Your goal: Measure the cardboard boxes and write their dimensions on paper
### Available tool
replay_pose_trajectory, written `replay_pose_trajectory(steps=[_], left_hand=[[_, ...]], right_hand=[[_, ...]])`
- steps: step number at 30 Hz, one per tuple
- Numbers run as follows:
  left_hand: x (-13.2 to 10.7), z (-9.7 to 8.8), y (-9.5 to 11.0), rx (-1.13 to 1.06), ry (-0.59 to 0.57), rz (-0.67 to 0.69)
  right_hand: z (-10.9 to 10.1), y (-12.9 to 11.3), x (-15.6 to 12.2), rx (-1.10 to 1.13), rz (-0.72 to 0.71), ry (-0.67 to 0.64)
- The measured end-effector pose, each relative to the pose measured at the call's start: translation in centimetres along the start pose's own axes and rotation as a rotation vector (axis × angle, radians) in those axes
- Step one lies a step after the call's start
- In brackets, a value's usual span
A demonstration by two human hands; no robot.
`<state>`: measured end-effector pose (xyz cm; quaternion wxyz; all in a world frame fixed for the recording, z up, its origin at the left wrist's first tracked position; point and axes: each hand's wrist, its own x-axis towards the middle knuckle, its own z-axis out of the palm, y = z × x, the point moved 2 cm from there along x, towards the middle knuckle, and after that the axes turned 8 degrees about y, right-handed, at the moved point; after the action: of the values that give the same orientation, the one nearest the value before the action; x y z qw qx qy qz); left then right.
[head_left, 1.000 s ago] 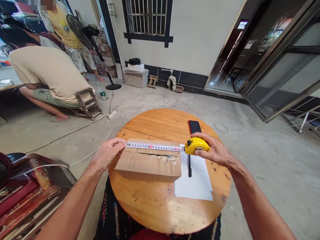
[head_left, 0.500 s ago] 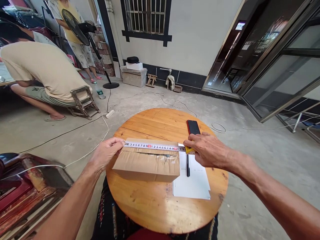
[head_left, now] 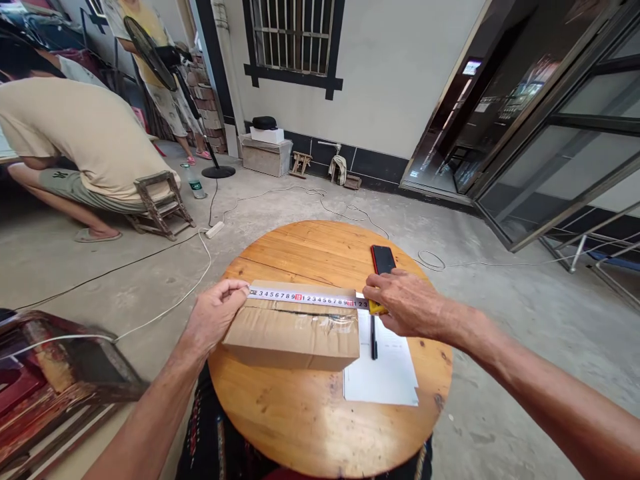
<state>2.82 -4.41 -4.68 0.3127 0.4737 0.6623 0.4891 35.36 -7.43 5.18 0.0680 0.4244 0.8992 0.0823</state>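
Observation:
A taped cardboard box (head_left: pixel 295 333) lies on a round wooden table (head_left: pixel 320 413). A white measuring tape blade (head_left: pixel 305 297) stretches along the box's far top edge. My left hand (head_left: pixel 215 317) pinches the tape's end at the box's left corner. My right hand (head_left: pixel 405 303) is closed over the yellow tape measure case (head_left: pixel 376 308) at the box's right end; the case is mostly hidden under my fingers. A black pen (head_left: pixel 373 337) lies on a white sheet of paper (head_left: pixel 383 373) just right of the box. A dark phone (head_left: pixel 383 259) lies beyond my right hand.
A person in a beige shirt (head_left: pixel 75 140) sits bent over on a wooden stool (head_left: pixel 160 203) at the left. Another person stands behind a standing fan (head_left: pixel 165 67). Cables (head_left: pixel 200 267) run over the concrete floor. Reddish wooden furniture (head_left: pixel 50 373) sits at lower left. Glass doors (head_left: pixel 550 133) stand at the right.
My right hand has turned over the yellow tape case, covering most of it. The tape stays stretched along the box and my left hand holds its end in place.

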Motion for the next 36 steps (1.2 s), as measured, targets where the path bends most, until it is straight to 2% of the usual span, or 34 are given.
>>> replay_pose_trajectory(steps=[6,10,23,32,36], left_hand=[[-0.1,0.3,-0.4,-0.062,0.011,0.0],[-0.2,0.4,-1.0,-0.113,-0.024,0.016],[0.0,0.4,-1.3,-0.088,-0.038,0.04],[0.4,-0.3,-1.6,-0.03,-0.111,0.136],[-0.3,-1.0,-1.1,-0.019,-0.09,0.131]], right_hand=[[0.2,0.2,-0.2,-0.009,-0.009,-0.06],[-0.1,0.3,-0.1,-0.009,0.001,-0.097],[-1.0,2.1,2.8,0.289,0.074,-0.391],[-0.7,2.4,3.3,0.285,0.07,-0.372],[-1.1,2.2,3.4,0.301,0.054,-0.37]])
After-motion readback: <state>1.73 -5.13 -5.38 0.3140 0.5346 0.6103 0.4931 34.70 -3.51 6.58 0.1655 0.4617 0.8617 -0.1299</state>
